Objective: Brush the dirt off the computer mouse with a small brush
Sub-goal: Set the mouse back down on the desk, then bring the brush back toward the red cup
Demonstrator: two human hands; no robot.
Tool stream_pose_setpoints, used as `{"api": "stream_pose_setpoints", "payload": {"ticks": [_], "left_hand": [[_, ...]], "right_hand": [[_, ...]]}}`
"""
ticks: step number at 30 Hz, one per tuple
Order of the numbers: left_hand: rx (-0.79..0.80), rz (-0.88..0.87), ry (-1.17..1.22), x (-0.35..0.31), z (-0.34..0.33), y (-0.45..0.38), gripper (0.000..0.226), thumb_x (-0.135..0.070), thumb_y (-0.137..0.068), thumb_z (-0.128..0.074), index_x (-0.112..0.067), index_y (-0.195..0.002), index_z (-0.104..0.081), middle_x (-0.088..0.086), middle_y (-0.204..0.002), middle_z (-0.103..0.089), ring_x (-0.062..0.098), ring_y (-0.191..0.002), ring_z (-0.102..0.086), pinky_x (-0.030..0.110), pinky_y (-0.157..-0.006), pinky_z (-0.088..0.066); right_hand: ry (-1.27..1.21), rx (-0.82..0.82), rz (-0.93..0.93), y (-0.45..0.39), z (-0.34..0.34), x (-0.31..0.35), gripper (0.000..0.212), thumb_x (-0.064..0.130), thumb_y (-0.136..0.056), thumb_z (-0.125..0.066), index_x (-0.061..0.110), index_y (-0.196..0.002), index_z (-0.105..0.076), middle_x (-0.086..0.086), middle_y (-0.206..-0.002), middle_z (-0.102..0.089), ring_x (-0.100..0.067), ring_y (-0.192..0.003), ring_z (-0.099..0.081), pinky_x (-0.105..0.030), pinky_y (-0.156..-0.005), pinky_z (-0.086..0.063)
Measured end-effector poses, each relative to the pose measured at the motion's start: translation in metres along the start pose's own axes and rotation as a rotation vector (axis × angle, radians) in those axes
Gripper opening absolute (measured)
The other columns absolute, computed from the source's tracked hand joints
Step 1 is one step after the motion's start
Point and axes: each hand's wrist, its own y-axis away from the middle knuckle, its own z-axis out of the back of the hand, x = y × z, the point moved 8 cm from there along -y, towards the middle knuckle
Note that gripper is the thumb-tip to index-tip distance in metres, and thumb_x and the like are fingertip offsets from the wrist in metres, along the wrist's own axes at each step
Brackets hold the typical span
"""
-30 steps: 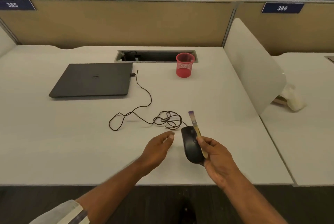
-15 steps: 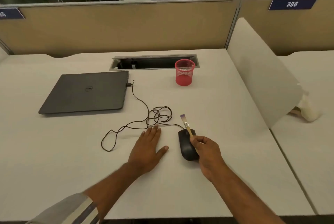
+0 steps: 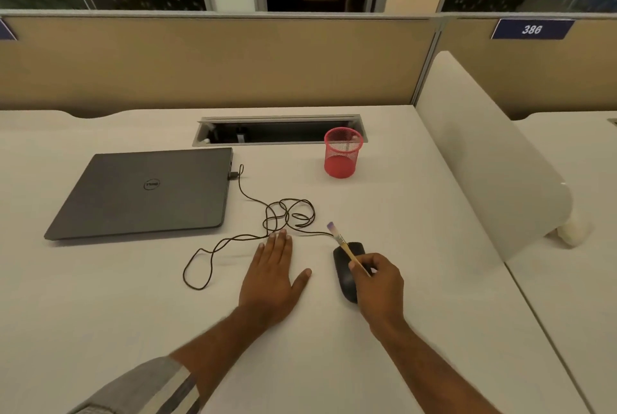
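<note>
Head view: my right hand (image 3: 380, 283) fingers pinch the brush (image 3: 344, 243) over the mouse (image 3: 345, 275); I'd tip bristles down, flat left hand (image 3: 272, 275) spread steadying.

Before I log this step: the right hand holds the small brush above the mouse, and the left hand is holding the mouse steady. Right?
Not quite. In the head view the left hand lies flat on the desk beside the mouse, not touching it. The right hand does hold the small brush above it.

Closed laptop (image 3: 143, 191) on desk (image 3: 100, 296), red mesh cup (image 3: 342, 153) nr cable tray (image 3: 280, 129)
</note>
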Motion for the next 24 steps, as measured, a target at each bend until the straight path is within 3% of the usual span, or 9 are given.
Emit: {"api": "stream_pose_setpoints", "payload": {"ticks": [5, 13, 17, 19, 24], "left_hand": [[-0.028, -0.007, -0.017, -0.002, 0.000, 0.001, 0.085, -0.066, -0.099, -0.012, -0.014, -0.164, 0.007, 0.002, -0.175, 0.011, 0.015, -0.160, 0.014, 0.031, -0.126, 0.015], [-0.028, -0.003, -0.019, -0.003, 0.003, 0.002, 0.083, -0.064, -0.101, -0.015, -0.015, -0.164, 0.008, 0.002, -0.175, 0.011, 0.015, -0.160, 0.014, 0.031, -0.126, 0.015], [-0.029, -0.006, -0.015, -0.003, 0.005, 0.003, 0.081, -0.063, -0.103, -0.017, -0.015, -0.164, 0.008, 0.001, -0.175, 0.011, 0.013, -0.159, 0.015, 0.029, -0.125, 0.016], [-0.034, -0.024, -0.006, -0.004, 0.006, 0.002, 0.079, -0.060, -0.104, -0.018, -0.015, -0.164, 0.007, 0.001, -0.175, 0.011, 0.011, -0.158, 0.017, 0.029, -0.125, 0.015], [-0.041, -0.044, 0.008, -0.005, 0.006, 0.004, 0.077, -0.057, -0.105, -0.021, -0.015, -0.164, 0.005, 0.000, -0.175, 0.008, 0.011, -0.159, 0.014, 0.028, -0.127, 0.012]], "right_hand": [[0.161, -0.090, 0.071, 0.008, 0.001, 0.006, 0.018, 0.013, -0.090, -0.066, 0.023, -0.076, -0.062, 0.012, -0.066, -0.061, -0.015, -0.064, -0.060, -0.032, -0.062, -0.052], [0.250, -0.154, 0.092, 0.014, 0.006, 0.005, 0.012, 0.018, -0.092, -0.065, 0.019, -0.080, -0.065, 0.001, -0.072, -0.067, -0.018, -0.064, -0.061, -0.033, -0.064, -0.055], [0.095, -0.184, 0.135, 0.008, 0.017, 0.009, 0.002, 0.017, -0.087, -0.072, 0.015, -0.085, -0.073, -0.001, -0.083, -0.071, -0.019, -0.072, -0.063, -0.029, -0.064, -0.053], [-0.001, -0.167, 0.167, 0.001, 0.023, 0.016, 0.005, 0.017, -0.083, -0.076, 0.020, -0.085, -0.072, 0.003, -0.086, -0.068, -0.014, -0.078, -0.062, -0.018, -0.065, -0.046], [-0.286, -0.046, -0.021, -0.029, 0.025, 0.020, 0.004, 0.017, -0.084, -0.076, 0.019, -0.087, -0.075, 0.003, -0.080, -0.071, -0.010, -0.070, -0.061, -0.016, -0.064, -0.044]]}}
